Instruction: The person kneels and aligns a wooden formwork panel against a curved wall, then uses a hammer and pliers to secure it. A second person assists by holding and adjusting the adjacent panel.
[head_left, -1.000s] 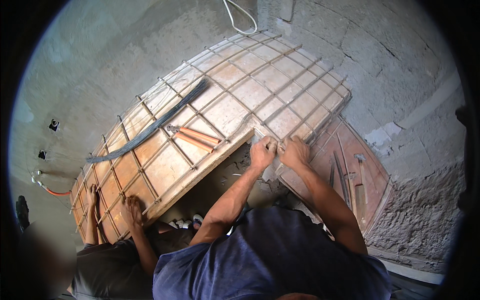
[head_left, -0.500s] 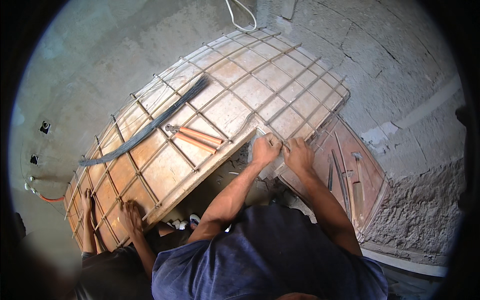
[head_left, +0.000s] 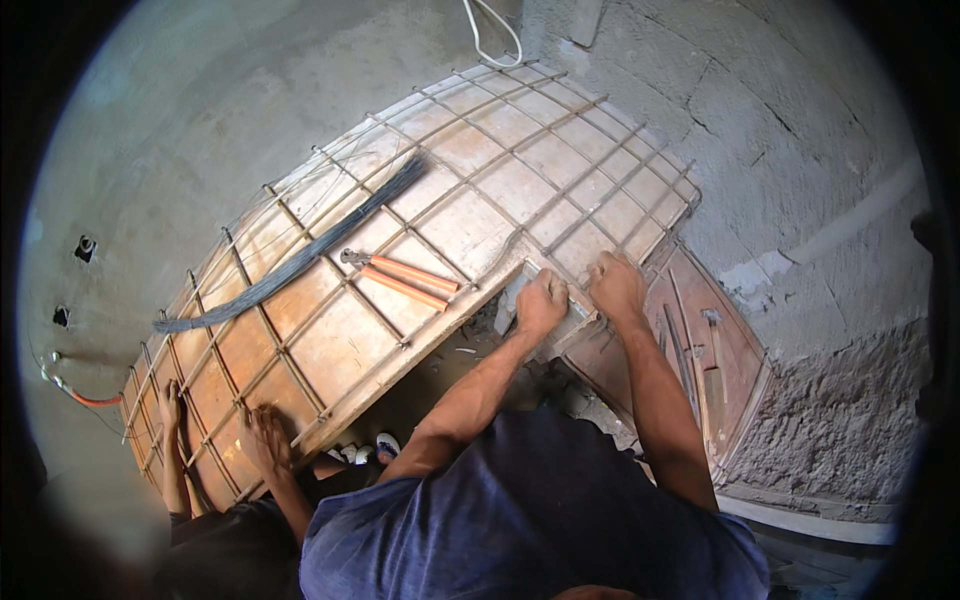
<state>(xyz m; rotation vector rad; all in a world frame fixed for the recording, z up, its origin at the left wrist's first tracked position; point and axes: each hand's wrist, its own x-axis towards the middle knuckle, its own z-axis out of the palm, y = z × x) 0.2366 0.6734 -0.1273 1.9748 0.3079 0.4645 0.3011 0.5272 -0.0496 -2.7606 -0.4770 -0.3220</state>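
My left hand [head_left: 541, 304] is closed at the notch in the near edge of the board [head_left: 480, 238]; what its fingers hold, if anything, is hidden. Just to its right, my right hand [head_left: 616, 288] has its fingers curled at a steel bar of the rebar grid [head_left: 514, 150], above the board's corner. The grid of crossed bars spans the pale, rust-stained board. On the grid lie end-cutting pincers [head_left: 400, 281] with orange handles, left of my hands, and a long bundle of dark tie wire [head_left: 300, 262] beyond them.
A co-worker's hands [head_left: 265, 440] rest on the grid at the far left. A lower reddish panel [head_left: 725, 345] at right holds a hammer [head_left: 713, 375] and several rods. Rough grey walls [head_left: 780, 130] enclose the board, and a white cable loop [head_left: 492, 40] hangs at the back.
My right hand has moved a little up and right, away from my left hand, and the gap between them has widened. The view has shifted slightly; pincers and wire stay on the grid.
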